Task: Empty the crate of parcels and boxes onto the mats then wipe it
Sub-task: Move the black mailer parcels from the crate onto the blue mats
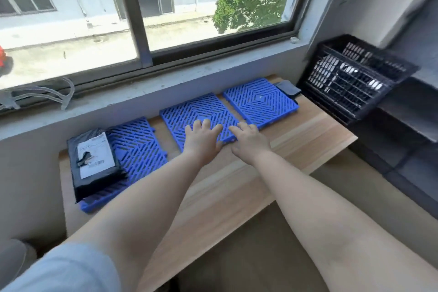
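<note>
Your left hand [203,140] lies flat, palm down, on the near part of the middle mat [199,115], fingers straight and spread a little; it holds nothing. Your right hand [248,142] sits just beside it at that mat's near right corner, fingers extended and slightly bent, their tips on the mat's edge; you cannot tell whether they hook under the edge or only rest on it. The two hands nearly touch.

Three blue lattice mats lie in a row on the wooden counter [296,135] under the window [142,7]. The left mat [137,149] carries a black parcel [94,161] with a white shipping label, which covers its left part and overhangs its near end. The right mat [259,99] is bare, and a dark folded cloth [288,89] lies at its far right corner, touching it.

The black crate [355,76] stands off the right end of the counter, tilted, with its open lattice side turned toward you. Light shapes show through the lattice, too blurred to make out. It is well apart from both hands, beyond the right mat and the cloth. Grey shelves [412,116] sit behind and below it.
</note>
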Motion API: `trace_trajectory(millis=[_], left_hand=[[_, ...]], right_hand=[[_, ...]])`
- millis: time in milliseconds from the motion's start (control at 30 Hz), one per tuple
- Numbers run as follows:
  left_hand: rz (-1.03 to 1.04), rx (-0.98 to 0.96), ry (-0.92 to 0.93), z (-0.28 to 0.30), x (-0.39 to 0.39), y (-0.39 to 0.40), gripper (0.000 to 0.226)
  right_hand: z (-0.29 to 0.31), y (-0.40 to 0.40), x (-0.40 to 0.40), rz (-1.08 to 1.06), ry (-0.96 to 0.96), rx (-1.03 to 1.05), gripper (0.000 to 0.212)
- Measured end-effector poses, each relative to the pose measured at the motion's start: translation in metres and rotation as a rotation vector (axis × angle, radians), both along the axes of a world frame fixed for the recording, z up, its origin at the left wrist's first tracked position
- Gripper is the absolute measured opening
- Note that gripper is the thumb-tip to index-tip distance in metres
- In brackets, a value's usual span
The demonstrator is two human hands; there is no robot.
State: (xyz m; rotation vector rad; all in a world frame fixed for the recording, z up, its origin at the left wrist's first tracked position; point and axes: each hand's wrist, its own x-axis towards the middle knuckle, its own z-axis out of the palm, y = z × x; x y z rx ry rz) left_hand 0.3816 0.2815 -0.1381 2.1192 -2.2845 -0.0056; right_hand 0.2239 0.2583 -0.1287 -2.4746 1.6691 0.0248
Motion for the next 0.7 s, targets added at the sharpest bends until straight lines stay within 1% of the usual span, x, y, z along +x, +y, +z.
trace_trajectory(millis=[233, 367, 533, 700], left_hand=[[-0.247, -0.006, -0.002, 0.009, -0.215, -0.012, 0.051], [-0.387, -0.006, -0.025, 0.012, -0.32, -0.01, 0.057], [-0.522, 0.017, -0.085, 0.007, -0.415, -0.022, 0.064], [-0.624, 0.001, -0.114, -0.006, -0.475, -0.062, 0.057]], right_hand=[[0.011, 0.038, -0.215, -0.262, 0.101, 0.014, 0.068], [0.013, 0.063, -0.321, -0.437, 0.108, -0.027, 0.064], [0.003, 0.074, -0.41, -0.607, 0.11, -0.017, 0.061], [-0.011, 0.055, -0.469, -0.711, 0.09, 0.026, 0.063]])
